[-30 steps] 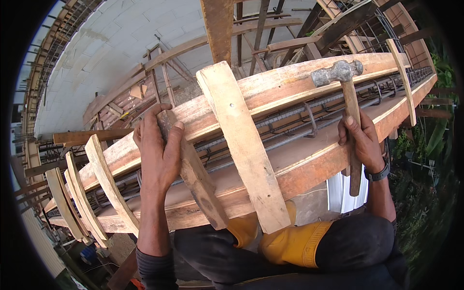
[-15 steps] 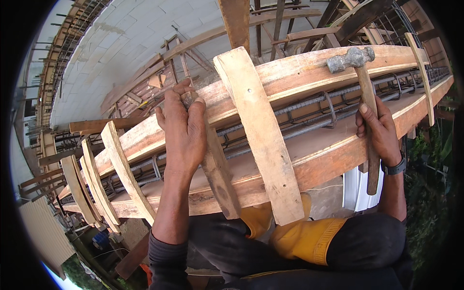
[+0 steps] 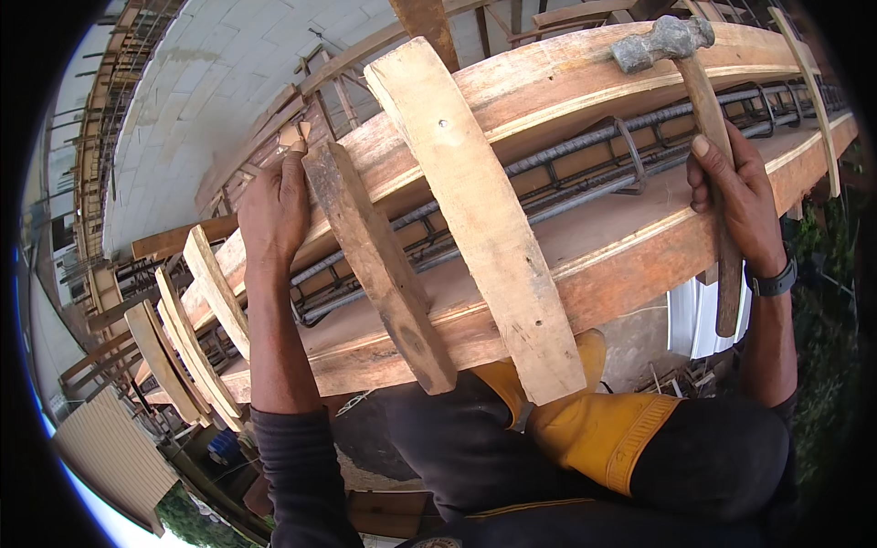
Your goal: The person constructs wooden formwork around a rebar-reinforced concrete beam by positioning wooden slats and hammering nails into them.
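My right hand [image 3: 744, 196] is closed round the wooden handle of a hammer [image 3: 717, 155], its grey steel head up over the far form board [image 3: 548, 82]. At the far board's left part, my left hand [image 3: 274, 215] is closed, thumb against the curled fingers; whatever it holds is hidden. Just right of it, a dark, worn wooden strip [image 3: 379, 265] lies across the two form boards. A wider pale strip [image 3: 480, 215] with nail marks crosses beside that. Between the boards runs a steel rebar cage [image 3: 594, 160].
Several more pale strips [image 3: 217, 279] cross the form at the left, and another [image 3: 806, 100] at the right end. The near form board [image 3: 630, 269] passes above my bent knees and yellow boots [image 3: 594, 434]. Behind stands a grey block wall [image 3: 228, 100].
My left hand has left the dark strip and moved left, beside it. That strip's upper end now lies further left. The hammer stays in my right hand, appearing slightly higher in view.
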{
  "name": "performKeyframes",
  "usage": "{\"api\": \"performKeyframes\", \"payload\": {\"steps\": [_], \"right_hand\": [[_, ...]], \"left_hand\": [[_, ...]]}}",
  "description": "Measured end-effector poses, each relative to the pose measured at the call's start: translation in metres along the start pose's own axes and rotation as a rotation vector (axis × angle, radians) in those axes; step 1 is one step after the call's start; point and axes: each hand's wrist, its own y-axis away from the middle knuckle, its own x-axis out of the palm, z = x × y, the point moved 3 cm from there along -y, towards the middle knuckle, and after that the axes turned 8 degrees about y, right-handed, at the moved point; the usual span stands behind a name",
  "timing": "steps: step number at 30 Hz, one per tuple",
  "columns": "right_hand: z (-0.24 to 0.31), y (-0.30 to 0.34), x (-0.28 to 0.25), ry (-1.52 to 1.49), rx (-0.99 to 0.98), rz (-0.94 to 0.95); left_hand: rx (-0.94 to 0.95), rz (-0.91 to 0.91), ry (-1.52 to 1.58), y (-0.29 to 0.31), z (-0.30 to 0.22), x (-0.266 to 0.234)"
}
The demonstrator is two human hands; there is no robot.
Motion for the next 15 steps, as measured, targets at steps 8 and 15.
{"api": "performKeyframes", "payload": {"steps": [8,15], "right_hand": [[-0.007,-0.004,-0.003,0.079,-0.052,0.017],[-0.002,-0.002,-0.003,0.030,-0.061,0.025]], "left_hand": [[0.169,0.019,-0.276,-0.005,0.000,0.009],[0.107,-0.156,-0.203,-0.005,0.009,0.015]]}}
